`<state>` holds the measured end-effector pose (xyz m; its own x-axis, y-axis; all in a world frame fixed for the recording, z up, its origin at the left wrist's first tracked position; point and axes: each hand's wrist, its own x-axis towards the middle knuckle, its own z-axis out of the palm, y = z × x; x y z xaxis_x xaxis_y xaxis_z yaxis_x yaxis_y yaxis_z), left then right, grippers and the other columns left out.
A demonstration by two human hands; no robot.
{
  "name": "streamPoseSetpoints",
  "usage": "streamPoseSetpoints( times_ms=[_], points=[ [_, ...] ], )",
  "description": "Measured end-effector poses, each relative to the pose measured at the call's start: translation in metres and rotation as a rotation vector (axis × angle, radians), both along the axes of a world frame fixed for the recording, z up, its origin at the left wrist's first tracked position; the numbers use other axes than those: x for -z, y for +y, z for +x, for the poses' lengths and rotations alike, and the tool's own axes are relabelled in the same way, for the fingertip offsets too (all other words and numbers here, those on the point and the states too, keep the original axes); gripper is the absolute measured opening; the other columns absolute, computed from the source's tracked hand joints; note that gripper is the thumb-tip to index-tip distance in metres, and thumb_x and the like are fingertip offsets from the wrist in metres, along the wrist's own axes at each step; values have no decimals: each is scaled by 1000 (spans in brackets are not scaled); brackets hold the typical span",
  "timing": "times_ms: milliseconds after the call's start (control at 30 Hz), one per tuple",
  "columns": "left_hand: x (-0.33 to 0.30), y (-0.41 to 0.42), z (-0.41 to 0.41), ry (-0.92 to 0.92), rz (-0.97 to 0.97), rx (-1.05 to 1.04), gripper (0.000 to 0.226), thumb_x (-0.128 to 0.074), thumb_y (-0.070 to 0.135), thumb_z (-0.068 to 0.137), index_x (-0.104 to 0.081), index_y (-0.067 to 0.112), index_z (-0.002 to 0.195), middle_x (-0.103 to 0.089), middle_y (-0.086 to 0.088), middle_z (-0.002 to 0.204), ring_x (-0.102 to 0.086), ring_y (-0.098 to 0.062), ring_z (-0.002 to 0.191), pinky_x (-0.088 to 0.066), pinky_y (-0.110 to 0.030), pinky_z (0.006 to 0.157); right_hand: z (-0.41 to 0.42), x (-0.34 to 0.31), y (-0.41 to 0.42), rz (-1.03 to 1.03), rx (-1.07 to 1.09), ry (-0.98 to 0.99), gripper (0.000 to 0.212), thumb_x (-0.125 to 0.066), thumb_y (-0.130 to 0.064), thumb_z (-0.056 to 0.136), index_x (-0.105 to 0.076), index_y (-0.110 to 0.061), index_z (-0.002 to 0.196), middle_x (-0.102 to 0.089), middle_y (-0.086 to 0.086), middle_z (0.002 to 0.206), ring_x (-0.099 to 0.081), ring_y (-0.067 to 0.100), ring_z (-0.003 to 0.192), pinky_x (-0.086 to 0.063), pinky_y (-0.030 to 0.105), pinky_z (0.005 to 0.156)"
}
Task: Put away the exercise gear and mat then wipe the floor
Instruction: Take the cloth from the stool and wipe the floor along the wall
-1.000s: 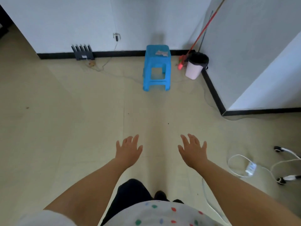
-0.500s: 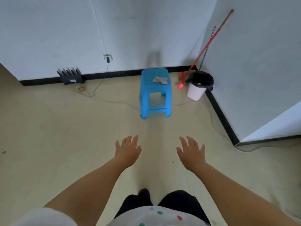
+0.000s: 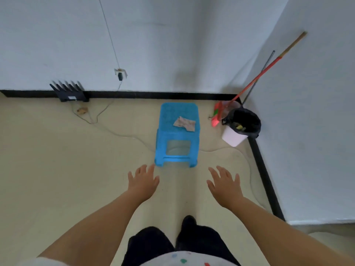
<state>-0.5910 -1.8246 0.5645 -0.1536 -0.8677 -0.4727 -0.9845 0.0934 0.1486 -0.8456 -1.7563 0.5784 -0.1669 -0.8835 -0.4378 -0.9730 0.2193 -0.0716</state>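
Note:
A crumpled cloth [image 3: 184, 123] lies on top of a blue plastic stool [image 3: 177, 150] that stands on the pale floor near the far wall. My left hand [image 3: 143, 181] hovers palm down just in front of the stool's left front leg, fingers spread, holding nothing. My right hand [image 3: 225, 184] is held out the same way to the right of the stool, also empty. No mat or exercise gear is in view.
A white bin with a black liner [image 3: 239, 128] stands in the right corner beside a red-handled broom [image 3: 255, 79] leaning on the wall. A black router [image 3: 70, 92] sits at the skirting on the left, with thin cables [image 3: 123, 134] trailing across the floor.
I have walked toward the stool and corner; the stool, bin and wall appear larger and closer. Both hands stay open and outstretched.

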Motion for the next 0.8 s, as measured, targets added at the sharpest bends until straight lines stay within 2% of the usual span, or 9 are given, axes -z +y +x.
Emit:
streamPoseSetpoints(
  times_ms=[133, 233, 433, 633, 800],
  points=[
    [6, -52, -24, 57, 63, -94, 56, -27, 41, 100, -11, 24, 151, -14, -7, 158, -16, -25, 144, -9, -51, 116, -31, 3, -83, 66, -13, -42, 52, -24, -41, 102, -12, -27, 151, -11, 5, 158, -11, 22, 145, -8, 52, 116],
    [21, -87, -34, 58, 93, -103, 56, -28, 40, 100, -11, 24, 151, -15, -6, 157, -18, -24, 144, -10, -50, 116, -38, 19, -137, 130, -100, -39, 54, -25, -41, 101, -12, -27, 151, -12, 5, 158, -13, 23, 145, -11, 50, 116],
    [47, -178, -47, 31, 186, -91, 55, -31, 38, 100, -15, 22, 150, -18, -10, 156, -21, -27, 142, -15, -49, 114, -45, 38, -241, 146, -66, -159, 52, -33, -39, 100, -23, -24, 148, -27, 7, 151, -32, 27, 135, -34, 44, 103],
    [79, -254, -81, 49, 239, 5, 56, -33, 34, 99, -16, 19, 150, -19, -11, 155, -25, -26, 141, -19, -43, 114, -62, 80, -320, 289, -22, -287, 52, -37, -33, 100, -23, -24, 149, -31, 10, 148, -42, 29, 129, -37, 42, 103],
    [143, -301, -110, 45, 268, 100, 57, -35, 32, 99, -15, 17, 151, -16, -11, 156, -19, -24, 144, -21, -41, 114, -72, 153, -377, 301, -53, -334, 50, -43, -25, 97, -30, -23, 146, -35, 12, 143, -42, 30, 126, -38, 41, 100]
  ],
)
